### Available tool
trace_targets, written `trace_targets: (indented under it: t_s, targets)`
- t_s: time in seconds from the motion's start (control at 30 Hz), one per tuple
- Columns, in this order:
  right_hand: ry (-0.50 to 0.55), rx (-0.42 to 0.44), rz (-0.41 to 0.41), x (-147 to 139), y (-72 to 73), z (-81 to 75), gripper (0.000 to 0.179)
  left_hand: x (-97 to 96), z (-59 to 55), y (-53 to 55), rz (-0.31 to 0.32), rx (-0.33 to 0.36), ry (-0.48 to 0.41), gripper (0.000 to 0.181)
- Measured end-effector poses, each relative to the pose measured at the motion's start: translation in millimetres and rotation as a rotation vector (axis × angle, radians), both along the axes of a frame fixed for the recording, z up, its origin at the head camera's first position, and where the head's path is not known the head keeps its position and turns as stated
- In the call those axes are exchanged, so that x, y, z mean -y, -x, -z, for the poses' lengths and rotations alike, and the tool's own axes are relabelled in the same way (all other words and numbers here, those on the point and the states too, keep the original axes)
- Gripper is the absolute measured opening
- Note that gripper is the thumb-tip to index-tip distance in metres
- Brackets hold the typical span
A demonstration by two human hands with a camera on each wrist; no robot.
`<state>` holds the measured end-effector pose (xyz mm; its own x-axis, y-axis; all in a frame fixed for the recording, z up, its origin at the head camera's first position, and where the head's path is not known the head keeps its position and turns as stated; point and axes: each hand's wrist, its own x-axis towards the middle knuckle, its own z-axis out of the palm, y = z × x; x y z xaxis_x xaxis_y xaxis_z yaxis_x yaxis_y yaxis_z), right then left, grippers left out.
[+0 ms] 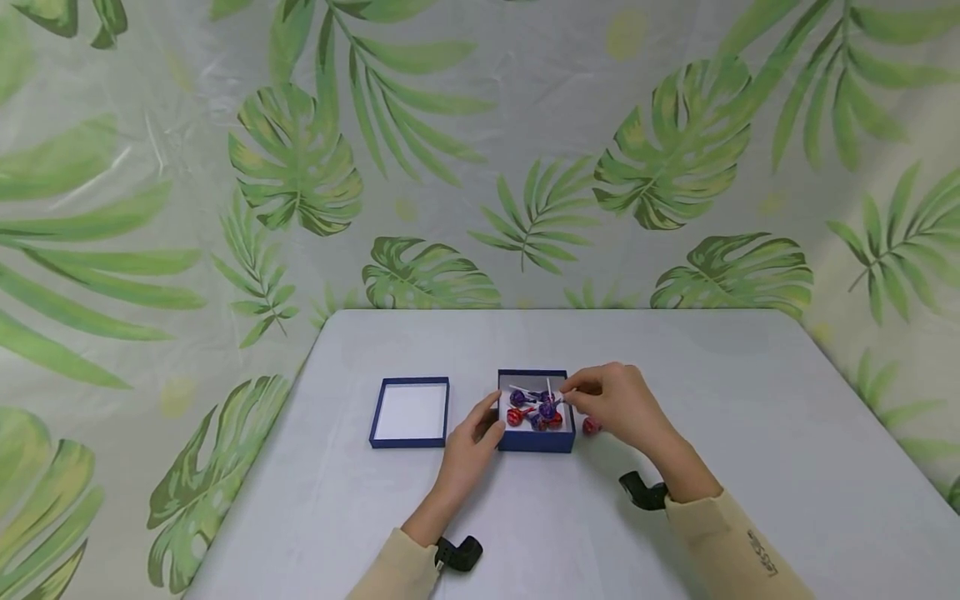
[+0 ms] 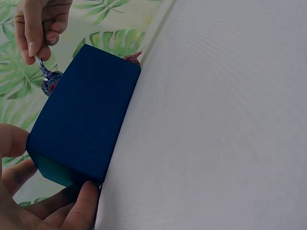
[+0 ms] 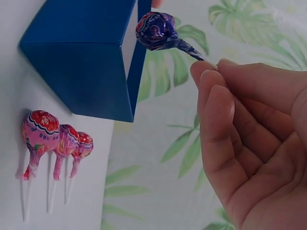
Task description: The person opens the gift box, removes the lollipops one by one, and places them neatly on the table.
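My right hand [image 1: 618, 406] pinches the stick of a purple-wrapped lollipop [image 3: 157, 31], whose round head hangs at the opening of a blue box [image 1: 536, 442]. Inside the box lie several purple and red lollipops [image 1: 515, 417], some sticks pointing up. My left hand [image 1: 471, 446] holds the box by its left side, the fingers and thumb spread along its edge in the left wrist view. Three pink-and-red lollipops [image 3: 41, 132] lie in a row on the table beside the box's right side; in the head view the right hand mostly hides them.
A shallow blue-edged lid [image 1: 409, 412] with a white inside lies to the left of the box. Both stand on a white table [image 1: 300, 517]. Behind it hangs a leaf-patterned sheet [image 1: 540, 100].
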<state>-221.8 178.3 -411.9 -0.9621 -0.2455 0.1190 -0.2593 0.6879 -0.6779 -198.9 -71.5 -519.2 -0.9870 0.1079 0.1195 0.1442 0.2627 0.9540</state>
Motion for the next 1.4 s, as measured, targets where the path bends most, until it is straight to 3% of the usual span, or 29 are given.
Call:
trace_targets:
  t_s: [0.63, 1.4]
  targets:
    - [0.089, -0.004, 0.015, -13, -14.8, -1.0, 0.008, -1.0, -0.6, 0.5, -0.001, -0.003, -0.002, 0.048]
    - [0.046, 0.001, 0.086, -44, -30.5, 11.0, 0.008, -0.6, -0.6, 1.3, 0.001, -0.002, 0.006, 0.048]
